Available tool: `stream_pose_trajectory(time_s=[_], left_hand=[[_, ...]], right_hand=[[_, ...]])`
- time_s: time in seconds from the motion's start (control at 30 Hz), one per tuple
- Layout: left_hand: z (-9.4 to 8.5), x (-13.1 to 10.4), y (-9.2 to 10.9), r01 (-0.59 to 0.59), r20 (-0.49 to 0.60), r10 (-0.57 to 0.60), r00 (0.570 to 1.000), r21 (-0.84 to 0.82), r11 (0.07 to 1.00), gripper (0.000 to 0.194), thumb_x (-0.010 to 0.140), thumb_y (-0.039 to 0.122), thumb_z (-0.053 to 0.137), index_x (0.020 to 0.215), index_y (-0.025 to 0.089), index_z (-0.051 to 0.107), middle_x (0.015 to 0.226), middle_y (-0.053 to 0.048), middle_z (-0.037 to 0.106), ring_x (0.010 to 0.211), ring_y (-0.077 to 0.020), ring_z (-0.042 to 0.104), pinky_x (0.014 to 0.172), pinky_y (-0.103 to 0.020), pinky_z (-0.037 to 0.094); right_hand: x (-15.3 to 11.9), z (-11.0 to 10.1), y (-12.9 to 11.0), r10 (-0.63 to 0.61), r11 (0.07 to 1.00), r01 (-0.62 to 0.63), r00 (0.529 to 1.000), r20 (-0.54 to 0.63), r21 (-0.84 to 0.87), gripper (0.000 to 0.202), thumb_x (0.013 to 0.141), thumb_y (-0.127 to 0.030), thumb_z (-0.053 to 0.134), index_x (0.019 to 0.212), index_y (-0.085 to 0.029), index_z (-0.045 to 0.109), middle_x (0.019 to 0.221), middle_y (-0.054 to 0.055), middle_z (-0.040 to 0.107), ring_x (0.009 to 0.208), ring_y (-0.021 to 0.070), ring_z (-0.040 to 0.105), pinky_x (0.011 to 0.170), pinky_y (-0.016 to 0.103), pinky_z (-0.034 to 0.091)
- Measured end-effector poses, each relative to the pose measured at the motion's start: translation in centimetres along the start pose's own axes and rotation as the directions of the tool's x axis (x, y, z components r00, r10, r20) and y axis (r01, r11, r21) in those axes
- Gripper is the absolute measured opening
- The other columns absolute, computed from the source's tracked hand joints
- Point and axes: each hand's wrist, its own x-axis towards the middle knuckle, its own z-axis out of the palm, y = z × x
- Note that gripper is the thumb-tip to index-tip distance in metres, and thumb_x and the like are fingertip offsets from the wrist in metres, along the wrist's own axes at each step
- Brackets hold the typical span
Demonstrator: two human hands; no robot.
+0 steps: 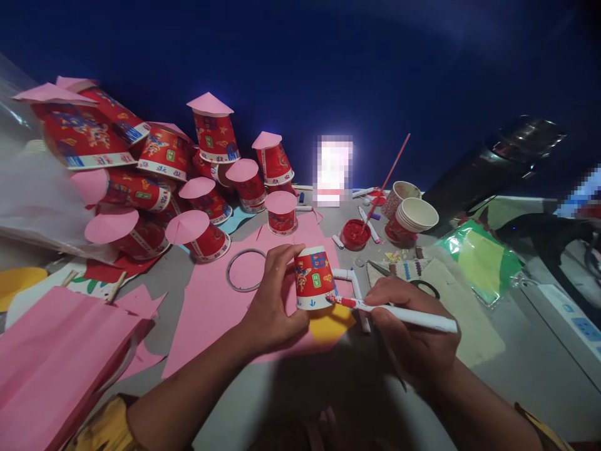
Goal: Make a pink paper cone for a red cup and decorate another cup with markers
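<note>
In the middle of the head view, my left hand [277, 304] grips a red patterned paper cup [314, 282], turned upside down with its white rim at the bottom. Blue marks show on that rim. My right hand [416, 329] holds a white marker pen [410, 315] whose red-stained tip end meets the rim on its right side. Below the cup lie a pink paper sheet [206, 313] and a yellow paper piece [331, 322]. A white pen [359, 300] rests between the cup and my right hand.
Several red cups with pink paper cones [213, 131] crowd the left. A red paint pot [355, 234] with a brush stands behind my hands, near stacked paper cups [413, 219]. Scissors [425, 288] lie right, below a dark flask [498, 163]. A grey ring [246, 270] lies left.
</note>
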Motion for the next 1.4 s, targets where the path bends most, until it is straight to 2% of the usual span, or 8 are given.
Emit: stream_pose_trajectory(time_s=[0.3,0.57,0.77,0.93,1.17,1.4], left_hand=[[-0.11,-0.09,0.28,0.001,0.007,-0.002,1.000,0.044,0.999,0.085,0.072,0.013,0.070,0.148,0.032,0.040,0.144,-0.011,0.043,0.140,-0.0337,0.047,0.113,-0.057,0.053],[-0.10,-0.02,0.16,-0.025,0.015,0.025,1.000,0.060,0.998,0.082,0.074,0.014,0.069,0.148,0.032,0.040,0.144,-0.011,0.043,0.139,-0.0330,0.047,0.114,-0.057,0.052],[0.07,-0.04,0.02,-0.013,-0.001,0.013,1.000,0.037,0.999,0.084,0.072,0.013,0.071,0.148,0.032,0.040,0.144,-0.011,0.043,0.139,-0.0328,0.048,0.112,-0.055,0.054],[-0.02,0.04,-0.04,-0.032,0.009,0.031,0.999,0.064,0.997,0.083,0.074,0.014,0.071,0.148,0.033,0.039,0.144,-0.011,0.044,0.138,-0.0321,0.048,0.113,-0.055,0.052],[0.09,-0.02,-0.10,-0.037,0.005,0.037,0.999,0.064,0.997,0.082,0.074,0.016,0.070,0.148,0.033,0.040,0.144,-0.010,0.044,0.138,-0.0309,0.048,0.113,-0.053,0.052],[0.00,-0.02,-0.33,-0.048,0.000,0.048,0.999,0.082,0.995,0.083,0.075,0.016,0.073,0.150,0.033,0.040,0.145,-0.010,0.045,0.138,-0.0314,0.048,0.113,-0.053,0.053]], right_hand=[[0.49,0.11,-0.36,0.000,0.999,0.002,0.999,0.039,-0.036,0.010,0.088,-0.017,0.066,0.082,-0.022,0.073,0.070,0.003,0.076,0.058,0.0181,0.071,0.056,0.028,0.058],[-0.22,-0.23,0.23,-0.008,1.000,0.009,0.999,0.039,-0.010,0.008,0.090,-0.018,0.067,0.090,-0.023,0.073,0.077,0.003,0.077,0.066,0.0183,0.072,0.062,0.030,0.058],[0.27,-0.01,-0.15,-0.021,1.000,0.021,0.998,0.060,-0.008,0.009,0.089,-0.016,0.066,0.085,-0.021,0.072,0.070,0.003,0.075,0.058,0.0170,0.069,0.055,0.028,0.055],[0.34,-0.17,-0.36,-0.009,0.999,0.010,1.000,0.019,-0.046,0.011,0.088,-0.015,0.065,0.084,-0.022,0.072,0.072,0.003,0.076,0.062,0.0180,0.071,0.061,0.030,0.058],[0.49,-0.14,-0.34,-0.027,0.999,0.029,0.998,0.065,-0.035,0.013,0.088,-0.013,0.063,0.081,-0.021,0.070,0.068,0.000,0.073,0.057,0.0144,0.068,0.055,0.025,0.054],[0.25,-0.38,-0.31,-0.031,0.999,0.032,0.999,0.024,-0.042,0.011,0.088,-0.014,0.064,0.084,-0.022,0.070,0.072,-0.001,0.074,0.061,0.0144,0.070,0.061,0.025,0.056]])
